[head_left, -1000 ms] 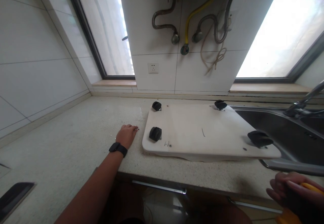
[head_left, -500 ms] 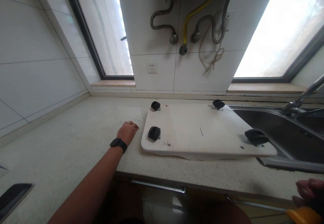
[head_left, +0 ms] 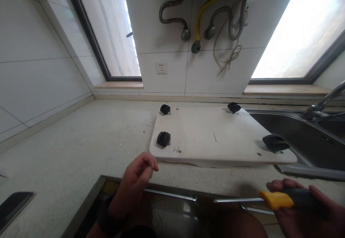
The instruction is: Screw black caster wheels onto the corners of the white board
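My right hand (head_left: 302,205) is wrapped round the black and yellow handle of a screwdriver (head_left: 277,199), whose metal shaft points left, in front of the counter edge. My left hand (head_left: 141,171) is closed in a pinch near the front left corner of a white board (head_left: 199,134). Between its fingertips is a tiny dark piece that looks like a screw (head_left: 152,167). The board lies flat with black caster wheels at its corners, such as the front left caster (head_left: 163,139) and the front right caster (head_left: 275,143).
The board rests on a pale stone counter (head_left: 88,148), its right end over a steel sink (head_left: 304,144) with a tap (head_left: 315,110). A small dark speck (head_left: 143,131) lies left of the board. Hoses and a socket (head_left: 161,68) are on the wall. A dark object (head_left: 16,209) lies at lower left.
My left hand has come off the counter beside the board, back toward me, pinching the tiny piece. My right hand has moved left into view with the screwdriver.
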The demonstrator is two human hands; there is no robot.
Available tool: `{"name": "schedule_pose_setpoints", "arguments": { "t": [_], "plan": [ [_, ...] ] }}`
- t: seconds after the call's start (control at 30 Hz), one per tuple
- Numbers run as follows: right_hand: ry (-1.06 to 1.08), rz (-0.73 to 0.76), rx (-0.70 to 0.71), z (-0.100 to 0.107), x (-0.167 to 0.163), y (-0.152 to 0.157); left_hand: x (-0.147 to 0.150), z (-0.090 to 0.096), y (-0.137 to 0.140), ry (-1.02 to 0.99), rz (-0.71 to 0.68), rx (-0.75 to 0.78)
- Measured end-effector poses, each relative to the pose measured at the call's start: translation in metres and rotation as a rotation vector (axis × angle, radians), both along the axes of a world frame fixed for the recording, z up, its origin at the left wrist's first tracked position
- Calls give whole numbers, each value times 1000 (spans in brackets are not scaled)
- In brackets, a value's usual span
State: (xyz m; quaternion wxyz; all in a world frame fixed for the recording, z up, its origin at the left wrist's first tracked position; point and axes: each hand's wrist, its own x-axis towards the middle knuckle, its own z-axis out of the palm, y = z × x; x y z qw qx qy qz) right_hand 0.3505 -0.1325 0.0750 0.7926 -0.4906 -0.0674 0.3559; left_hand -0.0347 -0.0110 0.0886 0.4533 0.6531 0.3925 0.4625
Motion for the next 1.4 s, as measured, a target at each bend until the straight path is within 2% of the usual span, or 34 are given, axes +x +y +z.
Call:
{"name": "schedule_pose_setpoints", "arguments": {
  "t": [0.1, 0.27, 0.6, 0.87, 0.97, 1.1, 1.4],
  "plan": [
    [111, 28, -48, 20, -35, 9, 16, -6, -25, -131, -155, -123],
    [153, 69, -39, 34, -68, 17, 34, -22, -38, -238, -282, -183],
    [2, 117, 53, 34, -83, 12, 44, -30, -44, -100, -227, -196],
    [-51, 132, 38, 32, -85, 15, 48, -19, -45, 31, -202, -163],
    [-67, 112, 23, 30, -84, 11, 51, -17, -45, 81, -153, -151],
    [-122, 115, 61, 30, -84, 1, 53, -16, -44, 199, -60, -67],
    [-91, 139, -5, 17, -93, 5, 49, -16, -44, 372, 57, 356]
  ]
}}
